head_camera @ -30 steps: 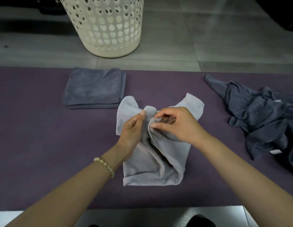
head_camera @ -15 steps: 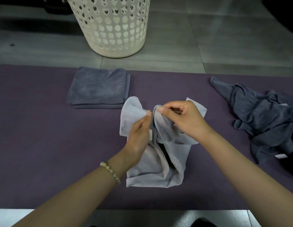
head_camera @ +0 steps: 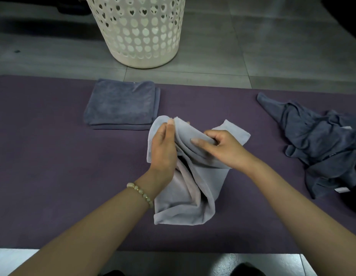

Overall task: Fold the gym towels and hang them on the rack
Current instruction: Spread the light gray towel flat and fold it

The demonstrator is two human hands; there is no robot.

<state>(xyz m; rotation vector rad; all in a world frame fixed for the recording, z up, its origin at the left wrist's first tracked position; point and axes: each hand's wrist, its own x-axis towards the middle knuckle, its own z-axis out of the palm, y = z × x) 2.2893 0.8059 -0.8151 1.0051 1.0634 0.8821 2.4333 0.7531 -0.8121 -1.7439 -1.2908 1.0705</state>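
A light grey towel (head_camera: 185,202) lies crumpled in the middle of the purple mat (head_camera: 43,166). Its far half is lifted off the mat between both hands. My left hand (head_camera: 163,148) pinches the towel's upper left edge with thumb and fingers. My right hand (head_camera: 218,148) grips a fold of the same towel just to the right, thumb on top. A folded dark grey towel (head_camera: 121,104) lies flat at the back left of the mat. No rack is in view.
A heap of unfolded dark blue-grey towels (head_camera: 322,144) lies on the mat's right side. A white plastic laundry basket (head_camera: 139,30) with heart-shaped holes stands on the grey tiled floor beyond the mat.
Both hands have lifted the light towel's upper part and drawn apart: the left hand went up and left along the edge, the right hand shifted right with its fold.
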